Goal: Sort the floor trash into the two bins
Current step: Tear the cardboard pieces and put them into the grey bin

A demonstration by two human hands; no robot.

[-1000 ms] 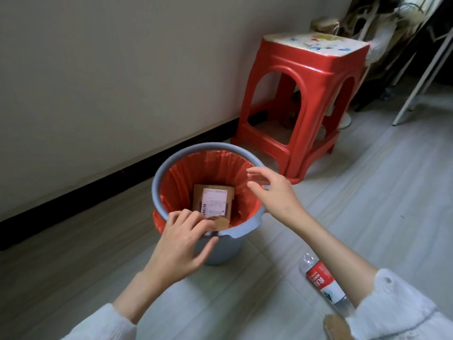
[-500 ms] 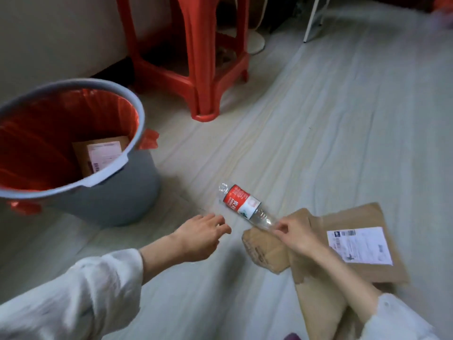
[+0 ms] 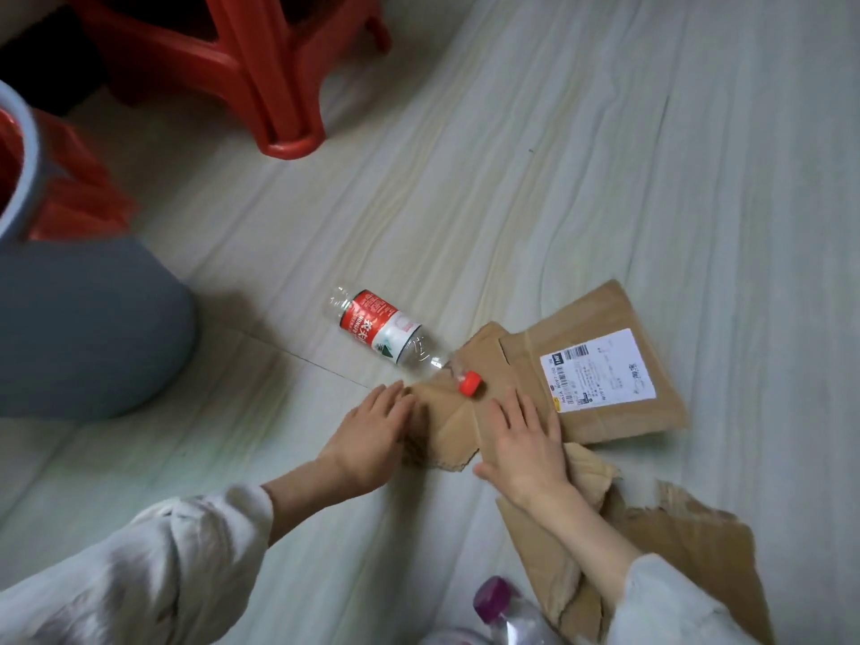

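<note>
Clearly much is remaining: a torn cardboard piece [image 3: 446, 425], a labelled cardboard sheet [image 3: 600, 370] and a clear bottle [image 3: 386, 332] are lying on the floor [image 3: 605, 155] right of the grey bin [image 3: 79, 328]. Beside that bottle's cap, both hands are resting on the torn piece, the left hand [image 3: 367, 439] curling at its edge, the right hand [image 3: 526, 439] lying flat, fingers spread; neither is lifting it yet.

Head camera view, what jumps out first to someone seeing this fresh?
Both hands, left and right, press flat on a torn cardboard piece at centre. A clear bottle with a red label lies just above them, its cap end resting on the cardboard. A red stool stands top left, with a grey bin at the left edge.
</note>
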